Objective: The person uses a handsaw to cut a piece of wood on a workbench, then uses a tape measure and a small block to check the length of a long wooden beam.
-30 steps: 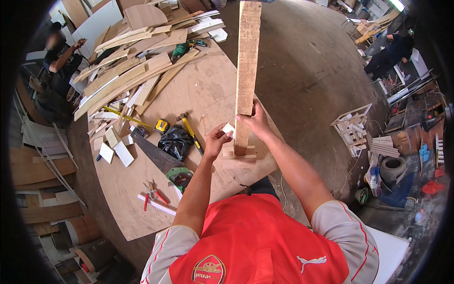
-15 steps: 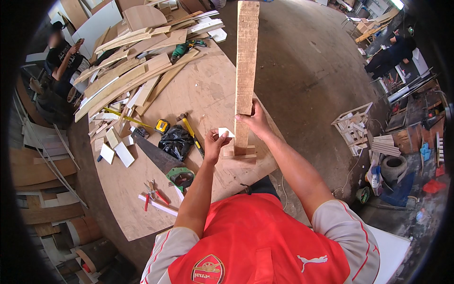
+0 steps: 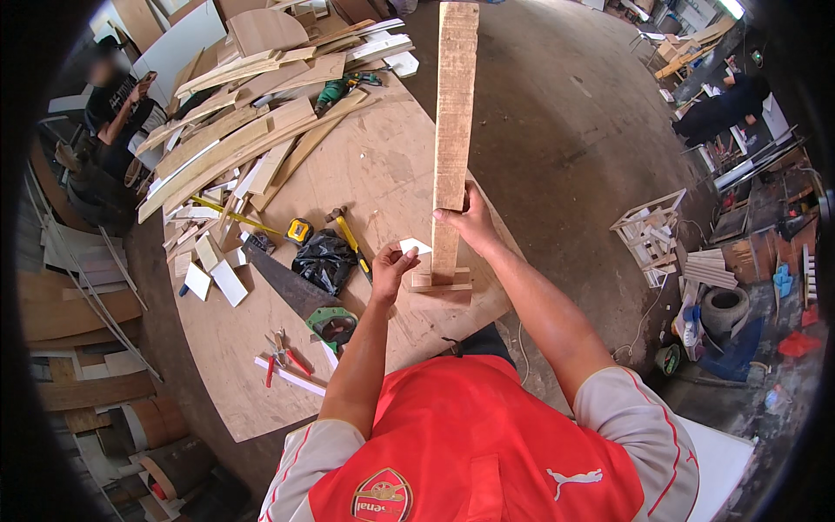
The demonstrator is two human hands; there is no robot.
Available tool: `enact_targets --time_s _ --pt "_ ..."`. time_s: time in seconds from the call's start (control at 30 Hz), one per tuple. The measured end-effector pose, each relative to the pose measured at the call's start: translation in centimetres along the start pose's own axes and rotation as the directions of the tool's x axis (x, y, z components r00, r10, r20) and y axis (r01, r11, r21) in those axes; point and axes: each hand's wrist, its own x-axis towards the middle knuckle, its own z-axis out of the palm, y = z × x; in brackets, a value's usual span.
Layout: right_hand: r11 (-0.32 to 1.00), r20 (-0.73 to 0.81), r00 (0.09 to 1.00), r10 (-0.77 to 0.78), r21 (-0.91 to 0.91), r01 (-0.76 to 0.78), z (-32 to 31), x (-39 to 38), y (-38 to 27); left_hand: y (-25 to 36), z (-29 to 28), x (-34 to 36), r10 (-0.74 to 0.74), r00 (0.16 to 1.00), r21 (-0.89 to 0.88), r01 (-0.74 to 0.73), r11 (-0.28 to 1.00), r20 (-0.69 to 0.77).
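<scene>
My right hand (image 3: 470, 219) grips a long wooden plank (image 3: 455, 113) that stands upright on the table, its thumb across the near face. The plank's foot meets a small wooden base (image 3: 442, 292) made of short flat pieces. In my left hand (image 3: 390, 267), thumb and fingers pinch a small white piece (image 3: 417, 247) with a pointed end, held close to the plank's left side. Left of that hand lie a hammer (image 3: 350, 245) with a yellow-and-black handle and a crumpled black plastic bag (image 3: 324, 263).
A handsaw (image 3: 291, 284) with green handle, tape measure (image 3: 298, 231) and red-handled pliers (image 3: 287, 355) lie on the plywood table (image 3: 217, 370). Stacked wood strips (image 3: 235, 148) and a green power drill (image 3: 335, 91) fill its far left. One person (image 3: 122, 104) sits far left; another (image 3: 722, 109) bends far right.
The white piece in my left hand has turned slightly and its point has come nearer the plank. My right hand and the plank have hardly moved.
</scene>
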Motion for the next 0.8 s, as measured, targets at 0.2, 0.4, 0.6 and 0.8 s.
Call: enact_targets --time_s 0.2,0.4,0.6,0.8 --pt "0.999 -0.062 0.998 -0.008 0.034 0.010 -0.2 0.0 0.5 0.5 0.2 -0.1 -0.009 1.000 -0.025 0.009 1.000 -0.013" --pt "1.000 -0.054 0.999 -0.006 0.010 0.007 -0.5 0.0 0.7 0.0 0.3 0.1 0.075 0.994 0.109 -0.083 0.991 0.078" --pt "1.000 -0.038 0.999 -0.020 0.015 0.021 0.1 0.0 0.5 -1.8 -1.9 0.9 0.167 0.986 0.333 -0.159 0.930 0.005" --pt "1.000 -0.046 0.999 0.004 0.024 -0.003 -0.5 0.2 0.8 -0.4 0.0 0.4 -0.012 0.997 0.254 0.032 0.967 -0.076"
